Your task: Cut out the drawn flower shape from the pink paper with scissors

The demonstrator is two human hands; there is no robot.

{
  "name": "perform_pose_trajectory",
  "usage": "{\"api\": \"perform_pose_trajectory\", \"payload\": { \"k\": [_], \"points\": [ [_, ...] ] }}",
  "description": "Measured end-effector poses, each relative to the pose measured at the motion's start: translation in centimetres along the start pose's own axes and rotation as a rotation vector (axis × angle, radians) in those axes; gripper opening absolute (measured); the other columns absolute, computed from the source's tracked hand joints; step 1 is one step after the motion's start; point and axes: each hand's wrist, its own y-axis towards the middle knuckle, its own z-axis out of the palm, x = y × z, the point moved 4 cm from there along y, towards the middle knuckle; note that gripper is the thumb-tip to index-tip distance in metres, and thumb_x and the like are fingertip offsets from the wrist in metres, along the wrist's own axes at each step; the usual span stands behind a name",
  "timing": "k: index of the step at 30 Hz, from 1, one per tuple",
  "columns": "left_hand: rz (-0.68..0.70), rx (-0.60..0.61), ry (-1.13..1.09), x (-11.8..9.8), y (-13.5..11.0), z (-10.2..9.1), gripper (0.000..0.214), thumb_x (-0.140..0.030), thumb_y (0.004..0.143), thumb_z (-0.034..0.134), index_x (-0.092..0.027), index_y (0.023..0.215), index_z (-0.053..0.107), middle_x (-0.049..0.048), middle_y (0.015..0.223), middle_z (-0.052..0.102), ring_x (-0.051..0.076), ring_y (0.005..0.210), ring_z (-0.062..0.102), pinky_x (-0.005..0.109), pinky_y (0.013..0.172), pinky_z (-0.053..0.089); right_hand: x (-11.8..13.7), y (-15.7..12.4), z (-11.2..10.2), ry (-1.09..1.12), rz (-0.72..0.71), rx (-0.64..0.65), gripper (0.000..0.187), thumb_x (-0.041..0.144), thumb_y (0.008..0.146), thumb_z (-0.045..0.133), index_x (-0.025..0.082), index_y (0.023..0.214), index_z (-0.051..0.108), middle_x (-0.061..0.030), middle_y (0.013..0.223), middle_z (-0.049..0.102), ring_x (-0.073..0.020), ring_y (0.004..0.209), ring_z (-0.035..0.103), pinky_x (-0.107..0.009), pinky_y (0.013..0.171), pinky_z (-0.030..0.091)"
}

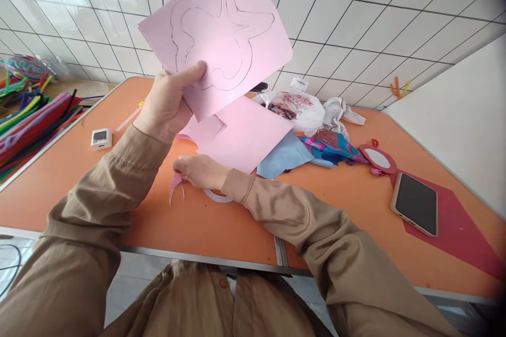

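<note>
In the head view, the left hand [168, 101] has its fingers clamped on an outlined pink sheet [225, 37], upper centre. Left of centre, the right hand [203, 171] pinches pink scraps [174, 186] between its fingers. A cut pink sheet [253, 134] lies mid-frame on the orange table [190, 229]; a phone [416, 202] lies at right.

Single view, head-worn, looking forward and down from above the brown shirt front [197, 303], which lies at bottom centre. Both sleeves [292, 205] enter from the lower part of the frame; left hand [168, 97] and right hand [205, 171] sit near the lens, left of centre. Orange table [336, 205] spans the middle at close range, its near edge sloping down toward the right. White tiled wall [356, 21] backs the upper part. Coverage wide-angle; upper right corner dark. Top border crops the pink sheet [264, 37].
</note>
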Motion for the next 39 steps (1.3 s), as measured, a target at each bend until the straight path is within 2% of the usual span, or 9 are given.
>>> {"api": "perform_pose_trajectory", "payload": {
  "k": [3,5,9,14,18,26,31,35,39],
  "points": [
    [-0.003,-0.012,0.082,0.0,0.0,-0.1,0.061,-0.016,0.081,0.072,-0.035,0.137,0.055,-0.0077,0.109,0.077,0.028,0.139,0.049,0.043,0.113,0.047,-0.9,0.2,-0.5,0.166,0.063,-0.101,0.007,0.011,0.086,0.057,0.018,0.083,0.056,0.0010,0.080,0.059,-0.0115,0.071,0.048,-0.024,0.061,0.030],
    [-0.022,-0.032,0.140,0.1,0.0,-0.2,0.061,-0.025,0.077,0.078,-0.034,0.134,0.059,-0.0058,0.115,0.076,0.032,0.142,0.044,0.045,0.113,0.047,-1.4,0.1,-0.9,0.179,0.084,-0.132,0.021,0.011,0.086,0.056,0.017,0.067,0.049,0.0011,0.075,0.054,-0.0105,0.068,0.044,-0.024,0.061,0.028],
    [-0.065,-0.063,0.176,0.1,0.0,-0.3,0.066,-0.034,0.069,0.085,-0.034,0.131,0.061,-0.0042,0.118,0.075,0.036,0.141,0.044,0.048,0.112,0.046,-1.9,-0.1,-1.6,0.185,0.115,-0.206,0.031,0.008,0.083,0.057,0.015,0.057,0.042,-0.0002,0.082,0.053,-0.0097,0.070,0.042,-0.026,0.061,0.026],
    [-0.051,-0.060,0.134,0.0,-0.1,-0.1,0.069,-0.032,0.068,0.086,-0.035,0.133,0.060,-0.0048,0.116,0.075,0.036,0.140,0.046,0.047,0.115,0.044,-2.9,-0.5,-1.4,0.777,0.202,-0.248,0.027,0.029,0.086,0.062,0.016,0.063,0.057,0.0044,0.062,0.050,-0.0086,0.061,0.045,-0.023,0.059,0.033],
    [-0.080,-0.082,0.131,0.3,-0.2,-0.2,0.063,-0.032,0.072,0.084,-0.035,0.130,0.062,-0.0035,0.120,0.074,0.036,0.140,0.046,0.046,0.115,0.043,-3.3,-0.9,-1.8,1.213,0.188,-0.276,0.017,0.031,0.078,0.074,0.016,0.073,0.068,0.0009,0.074,0.065,-0.0100,0.073,0.058,-0.023,0.071,0.046],
    [-0.069,-0.051,0.122,0.4,-0.3,0.1,0.058,-0.029,0.074,0.082,-0.032,0.129,0.062,-0.0021,0.121,0.074,0.036,0.140,0.047,0.047,0.116,0.042,-3.6,-1.5,-3.6,1.431,0.225,-0.228,0.012,0.026,0.078,0.077,0.022,0.085,0.068,-0.0025,0.099,0.069,-0.0139,0.105,0.060,-0.032,0.091,0.048],
    [-0.029,0.014,0.146,0.1,0.0,-0.1,0.068,-0.033,0.067,0.088,-0.035,0.129,0.062,-0.0058,0.121,0.074,0.037,0.142,0.043,0.049,0.113,0.045,-3.5,-1.7,-3.7,1.257,0.207,-0.253,0.007,0.024,0.085,0.066,0.019,0.084,0.062,-0.0009,0.087,0.064,-0.0128,0.085,0.060,-0.030,0.083,0.048],
    [-0.005,0.004,0.128,-0.1,0.3,-0.6,0.059,-0.028,0.072,0.084,-0.032,0.127,0.065,-0.0058,0.117,0.075,0.032,0.138,0.049,0.043,0.114,0.045,-2.5,-1.5,-4.0,0.578,0.173,-0.266,0.018,0.017,0.093,0.049,0.017,0.075,0.054,-0.0003,0.080,0.056,-0.0131,0.076,0.053,-0.028,0.076,0.042],
    [-0.003,0.009,0.038,-0.2,0.4,-0.5,0.049,-0.016,0.082,0.074,-0.026,0.129,0.064,-0.0030,0.111,0.077,0.027,0.133,0.055,0.040,0.113,0.047,-1.4,-0.8,-3.7,0.128,0.139,-0.072,0.032,0.016,0.095,0.049,0.020,0.066,0.036,-0.0013,0.077,0.050,-0.0143,0.076,0.047,-0.028,0.074,0.038]
  ]
}}
